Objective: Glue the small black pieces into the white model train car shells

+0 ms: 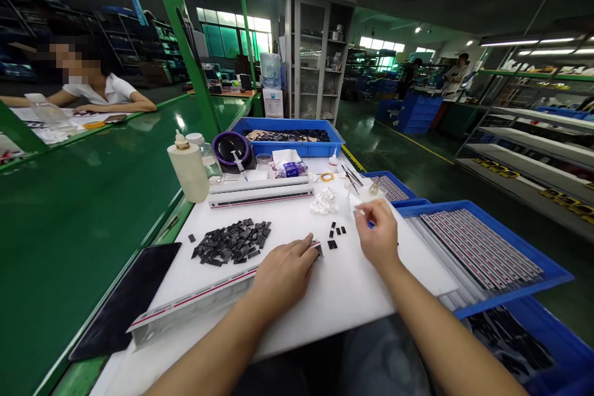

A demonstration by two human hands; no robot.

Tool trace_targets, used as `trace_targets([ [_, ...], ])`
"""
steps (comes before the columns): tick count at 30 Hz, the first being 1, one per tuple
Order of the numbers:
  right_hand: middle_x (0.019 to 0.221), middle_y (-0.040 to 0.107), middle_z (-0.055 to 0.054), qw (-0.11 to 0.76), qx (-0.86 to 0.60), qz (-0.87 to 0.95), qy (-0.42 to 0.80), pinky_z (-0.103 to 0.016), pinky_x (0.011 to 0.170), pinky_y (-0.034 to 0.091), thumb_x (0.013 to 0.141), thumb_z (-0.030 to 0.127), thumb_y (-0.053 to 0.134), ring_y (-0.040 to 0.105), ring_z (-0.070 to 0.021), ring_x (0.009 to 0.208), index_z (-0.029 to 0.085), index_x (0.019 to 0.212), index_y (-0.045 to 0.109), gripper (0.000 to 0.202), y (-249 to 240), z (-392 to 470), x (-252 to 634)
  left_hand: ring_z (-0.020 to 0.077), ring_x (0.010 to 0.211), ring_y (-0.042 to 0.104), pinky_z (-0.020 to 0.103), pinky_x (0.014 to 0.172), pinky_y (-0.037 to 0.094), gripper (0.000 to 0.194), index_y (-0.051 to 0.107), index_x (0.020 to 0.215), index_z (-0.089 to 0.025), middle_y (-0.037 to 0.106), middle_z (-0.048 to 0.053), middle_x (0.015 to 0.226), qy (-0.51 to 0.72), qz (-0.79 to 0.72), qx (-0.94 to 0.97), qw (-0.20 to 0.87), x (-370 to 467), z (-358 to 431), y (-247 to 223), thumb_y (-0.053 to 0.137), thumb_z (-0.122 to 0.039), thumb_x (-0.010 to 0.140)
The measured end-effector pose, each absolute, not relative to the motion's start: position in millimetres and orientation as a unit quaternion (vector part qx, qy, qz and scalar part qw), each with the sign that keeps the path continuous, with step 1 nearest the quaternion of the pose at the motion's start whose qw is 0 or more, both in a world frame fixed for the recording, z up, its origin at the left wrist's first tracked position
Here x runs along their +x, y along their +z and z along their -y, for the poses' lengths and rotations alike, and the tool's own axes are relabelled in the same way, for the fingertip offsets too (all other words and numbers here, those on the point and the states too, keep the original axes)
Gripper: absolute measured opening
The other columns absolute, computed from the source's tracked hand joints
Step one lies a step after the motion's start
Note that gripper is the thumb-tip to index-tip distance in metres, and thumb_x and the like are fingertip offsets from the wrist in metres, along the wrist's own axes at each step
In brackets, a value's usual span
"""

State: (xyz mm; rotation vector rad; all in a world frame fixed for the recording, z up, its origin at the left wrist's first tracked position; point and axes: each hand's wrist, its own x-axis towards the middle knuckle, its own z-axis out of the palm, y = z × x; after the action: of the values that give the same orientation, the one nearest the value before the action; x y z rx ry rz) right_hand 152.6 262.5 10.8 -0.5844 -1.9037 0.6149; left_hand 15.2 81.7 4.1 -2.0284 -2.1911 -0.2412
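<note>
My left hand (284, 272) lies over the right end of a long white strip with a red line (199, 294), its fingers wrapped over the strip's edge. To the right, above the white board (343, 291), my right hand (378, 232) is pinched around a small white item (355, 203), perhaps tissue; a bit of blue shows between the fingers. Several small black pieces (333, 244) lie between the hands. A heap of black pieces (232, 241) sits left of my left hand. Behind it rests another white strip (262, 195), and crumpled white tissue (325, 200) lies nearby.
A cream bottle (189, 172), a purple-rimmed round container (232, 151) and a blue bin (297, 147) stand at the back. Tweezers (352, 179) lie back right. Blue trays with strips (482, 247) are on the right. Across the green surface sits a person (109, 90).
</note>
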Motion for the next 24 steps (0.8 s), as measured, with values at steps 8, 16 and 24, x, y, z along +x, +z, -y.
trace_targets([
  [8, 0.109, 0.064, -0.014, 0.317, -0.376, 0.818, 0.298, -0.048, 0.099, 0.042, 0.074, 0.023, 0.065, 0.053, -0.0308, 0.112, 0.014, 0.124, 0.053, 0.051, -2.1, -312.3, 108.4, 0.0285, 0.113, 0.060, 0.047, 0.090, 0.053, 0.030, 0.070, 0.107, -0.020, 0.049, 0.009, 0.147, -0.049, 0.740, -0.666, 0.081, 11.8, -81.4, 4.9, 0.045, -0.015, 0.091],
  [16, 0.115, 0.064, -0.010, 0.343, -0.306, 0.819, 0.344, -0.041, 0.098, 0.044, 0.084, 0.027, 0.054, 0.058, -0.0246, 0.107, 0.019, 0.123, 0.058, 0.040, -1.4, -310.2, 124.4, 0.0271, 0.114, 0.061, 0.047, 0.094, 0.053, 0.032, 0.071, 0.110, -0.025, 0.052, 0.004, 0.145, -0.060, 0.752, -0.655, 0.051, 9.3, -85.5, 12.5, 0.045, -0.020, 0.093],
  [24, 0.079, 0.059, -0.001, 0.359, -0.087, 0.619, 0.693, -0.035, 0.067, 0.048, 0.079, 0.040, 0.058, 0.058, -0.0184, 0.074, 0.024, 0.124, 0.048, 0.049, 16.4, -297.3, 136.4, 0.0268, 0.112, 0.062, 0.045, 0.090, 0.054, 0.031, 0.069, 0.111, -0.026, 0.047, 0.003, 0.149, -0.044, 0.758, -0.648, 0.057, 10.4, -86.6, 14.6, 0.047, -0.020, 0.090],
])
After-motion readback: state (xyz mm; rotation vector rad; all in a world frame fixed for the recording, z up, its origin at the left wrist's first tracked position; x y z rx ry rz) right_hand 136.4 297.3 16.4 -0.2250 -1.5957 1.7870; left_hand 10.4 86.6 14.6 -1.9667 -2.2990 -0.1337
